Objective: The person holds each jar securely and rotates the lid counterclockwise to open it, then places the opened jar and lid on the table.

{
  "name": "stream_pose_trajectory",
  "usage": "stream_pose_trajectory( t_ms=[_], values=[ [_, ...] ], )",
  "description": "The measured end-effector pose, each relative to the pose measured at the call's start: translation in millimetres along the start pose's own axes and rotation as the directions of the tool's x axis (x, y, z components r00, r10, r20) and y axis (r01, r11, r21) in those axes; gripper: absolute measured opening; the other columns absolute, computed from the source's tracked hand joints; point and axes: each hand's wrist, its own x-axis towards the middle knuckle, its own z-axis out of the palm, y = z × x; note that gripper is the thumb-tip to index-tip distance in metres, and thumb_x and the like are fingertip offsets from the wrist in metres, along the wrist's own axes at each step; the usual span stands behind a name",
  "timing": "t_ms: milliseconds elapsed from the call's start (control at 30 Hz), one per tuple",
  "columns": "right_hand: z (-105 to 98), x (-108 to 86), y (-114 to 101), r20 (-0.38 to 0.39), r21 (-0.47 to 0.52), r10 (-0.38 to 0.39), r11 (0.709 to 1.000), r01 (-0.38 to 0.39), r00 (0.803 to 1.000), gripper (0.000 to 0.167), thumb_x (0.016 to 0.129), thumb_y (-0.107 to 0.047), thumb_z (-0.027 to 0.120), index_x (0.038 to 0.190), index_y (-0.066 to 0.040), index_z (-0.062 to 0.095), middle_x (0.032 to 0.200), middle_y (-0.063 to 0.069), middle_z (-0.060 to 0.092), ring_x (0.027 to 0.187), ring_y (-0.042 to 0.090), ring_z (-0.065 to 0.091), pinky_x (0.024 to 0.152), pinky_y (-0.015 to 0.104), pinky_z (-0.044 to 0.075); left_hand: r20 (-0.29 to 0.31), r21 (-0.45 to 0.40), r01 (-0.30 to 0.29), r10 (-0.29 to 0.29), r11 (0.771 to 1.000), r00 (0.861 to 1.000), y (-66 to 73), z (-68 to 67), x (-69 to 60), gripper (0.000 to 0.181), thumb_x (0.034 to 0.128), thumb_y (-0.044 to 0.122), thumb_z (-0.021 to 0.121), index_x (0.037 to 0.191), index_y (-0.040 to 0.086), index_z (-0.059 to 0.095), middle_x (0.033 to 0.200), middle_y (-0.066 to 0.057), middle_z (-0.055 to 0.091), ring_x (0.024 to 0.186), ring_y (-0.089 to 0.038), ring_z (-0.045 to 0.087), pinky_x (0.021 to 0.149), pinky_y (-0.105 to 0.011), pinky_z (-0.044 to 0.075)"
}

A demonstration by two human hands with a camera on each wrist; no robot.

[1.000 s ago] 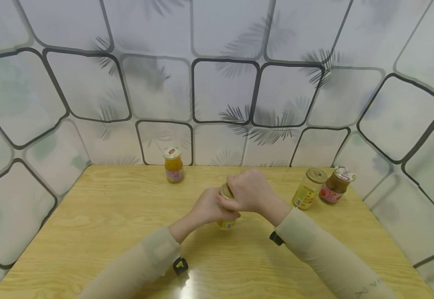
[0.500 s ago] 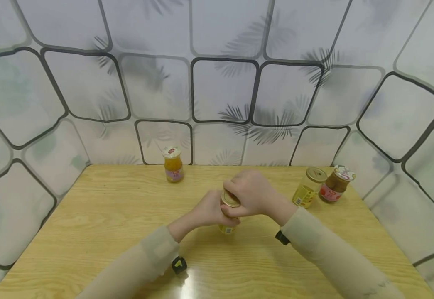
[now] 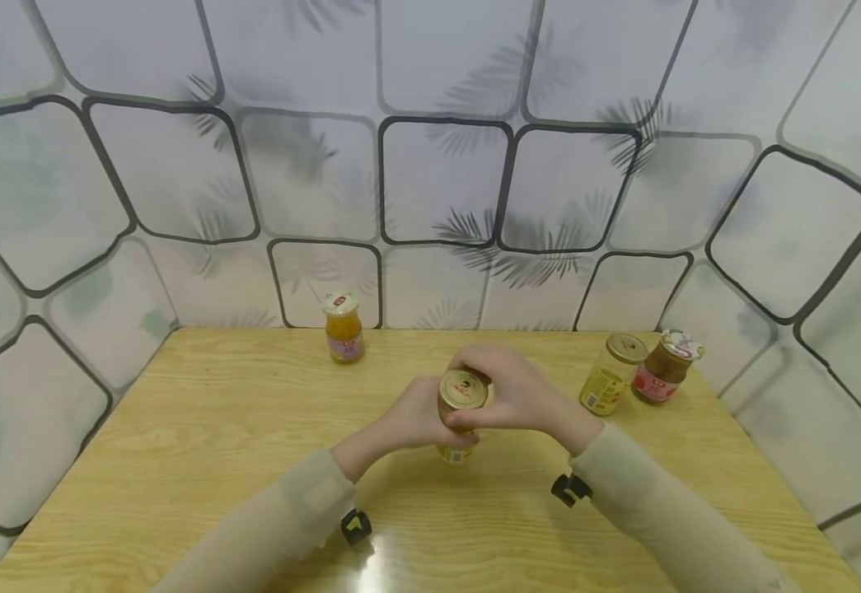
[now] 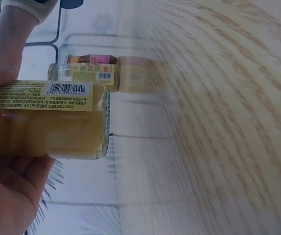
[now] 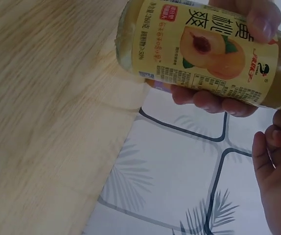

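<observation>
A glass jar of yellow peaches point(image 5: 214, 54) with a gold lid point(image 3: 463, 389) is held over the middle of the table. My left hand point(image 3: 411, 416) grips its body, fingers wrapped round the glass. My right hand point(image 3: 515, 391) holds the lid's edge, the thumb on the near side and fingers behind. In the left wrist view the jar's barcode label point(image 4: 64, 89) shows, and the glass base stands apart from the wood. From the right wrist view, the left hand's fingertips point(image 5: 204, 101) press along the printed label.
An orange jar point(image 3: 344, 329) with a white lid stands at the back left of the wooden table point(image 3: 215, 428). To the right are a gold-lidded jar point(image 3: 611, 375) with a yellow label and a brown jar point(image 3: 663, 368) with a pink label. A patterned wall covering point(image 3: 445, 181) surrounds the table.
The right hand has turned and slid rightward on the lid, leaving the lid's top uncovered. The jar has tilted upright and come slightly nearer. The left hand keeps its grip.
</observation>
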Motion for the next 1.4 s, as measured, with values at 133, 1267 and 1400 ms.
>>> stream_pose_trajectory(
  t_ms=[133, 1267, 1400],
  values=[
    [-0.2, -3.4, 1.9, 0.006, 0.079, 0.005, 0.997, -0.005, 1.0, 0.042, 0.081, -0.038, 0.091, 0.11, -0.015, 0.071, 0.099, -0.005, 0.073, 0.088, 0.006, 0.063, 0.077, 0.027, 0.055, 0.027, -0.02, -0.031, 0.032, 0.999, 0.999, -0.7, 0.6, 0.8, 0.038, 0.0777, 0.006, 0.09, 0.109, 0.003, 0.069, 0.101, -0.011, 0.077, 0.082, 0.001, 0.065, 0.077, -0.02, 0.059],
    [-23.5, -9.7, 0.4, 0.101, -0.003, 0.021, 1.0, -0.02, 0.995, 0.046, 0.089, -0.033, 0.086, 0.125, -0.009, 0.071, 0.112, -0.001, 0.075, 0.093, 0.007, 0.063, 0.081, 0.029, 0.056, 0.079, -0.045, -0.026, 0.03, 0.999, 0.996, -4.2, 2.3, 11.9, 0.044, 0.079, 0.004, 0.089, 0.118, 0.0, 0.068, 0.109, -0.017, 0.077, 0.087, 0.0, 0.068, 0.083, -0.02, 0.06],
    [-23.8, -12.4, 2.1, 0.096, -0.012, 0.029, 1.0, -0.028, 0.995, 0.047, 0.088, -0.032, 0.087, 0.127, -0.01, 0.071, 0.113, -0.002, 0.075, 0.094, 0.006, 0.064, 0.082, 0.029, 0.056, 0.084, -0.05, -0.034, 0.039, 0.998, 0.996, -6.0, 4.7, 13.5, 0.045, 0.0788, 0.004, 0.089, 0.119, 0.0, 0.068, 0.109, -0.016, 0.077, 0.087, -0.001, 0.069, 0.083, -0.021, 0.061]
  ],
)
